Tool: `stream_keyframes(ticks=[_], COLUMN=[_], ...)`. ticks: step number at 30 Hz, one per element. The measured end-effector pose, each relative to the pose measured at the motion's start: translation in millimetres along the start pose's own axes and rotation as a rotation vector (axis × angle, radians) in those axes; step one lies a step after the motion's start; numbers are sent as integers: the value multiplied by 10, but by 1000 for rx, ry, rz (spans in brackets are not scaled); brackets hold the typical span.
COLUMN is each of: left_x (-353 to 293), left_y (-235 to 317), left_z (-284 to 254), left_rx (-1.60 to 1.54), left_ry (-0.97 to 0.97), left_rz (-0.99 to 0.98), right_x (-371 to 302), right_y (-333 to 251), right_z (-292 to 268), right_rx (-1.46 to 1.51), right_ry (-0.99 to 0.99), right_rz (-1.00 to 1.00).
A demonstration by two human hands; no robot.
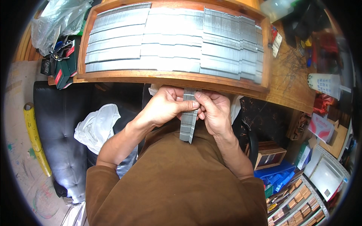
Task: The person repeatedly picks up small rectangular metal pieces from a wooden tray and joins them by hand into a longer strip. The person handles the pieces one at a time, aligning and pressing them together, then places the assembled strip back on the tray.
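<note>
Our left hand (166, 105) and right hand (215, 113) pinch a narrow stack of grey strips (187, 126) between thumbs and fingers, in front of our brown shirt (181, 177). Just beyond, on the bench (290, 88), rows of silvery pieces (173, 37) fill a wooden tray (266, 52).

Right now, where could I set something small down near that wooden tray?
Bare wood shows on the table between the tray and the cup, near the front edge. Farther back, thin dark pieces lie scattered; metal strips fill the tray; boxes crowd its left side.
</note>
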State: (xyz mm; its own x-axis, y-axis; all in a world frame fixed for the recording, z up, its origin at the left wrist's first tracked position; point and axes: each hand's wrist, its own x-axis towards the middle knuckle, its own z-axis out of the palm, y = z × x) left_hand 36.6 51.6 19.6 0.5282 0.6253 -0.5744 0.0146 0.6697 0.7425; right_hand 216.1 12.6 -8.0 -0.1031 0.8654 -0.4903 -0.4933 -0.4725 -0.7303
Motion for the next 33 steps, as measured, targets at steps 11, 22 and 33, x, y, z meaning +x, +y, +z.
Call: stream_keyframes(ticks=[11,22,33], left_x=[-3,-41,-32], left_y=[-43,34,38], left_z=[-11,14,46], left_rx=[-43,-95,-128], left_ry=[5,46,45], left_rz=[6,-96,-76], right_x=[-7,-644,-450], right_y=[29,-648,-1448], right_z=[22,-406,-1100], right_rx=[53,-4,84], right_ry=[41,251,567], right_rz=[-4,-17,-386])
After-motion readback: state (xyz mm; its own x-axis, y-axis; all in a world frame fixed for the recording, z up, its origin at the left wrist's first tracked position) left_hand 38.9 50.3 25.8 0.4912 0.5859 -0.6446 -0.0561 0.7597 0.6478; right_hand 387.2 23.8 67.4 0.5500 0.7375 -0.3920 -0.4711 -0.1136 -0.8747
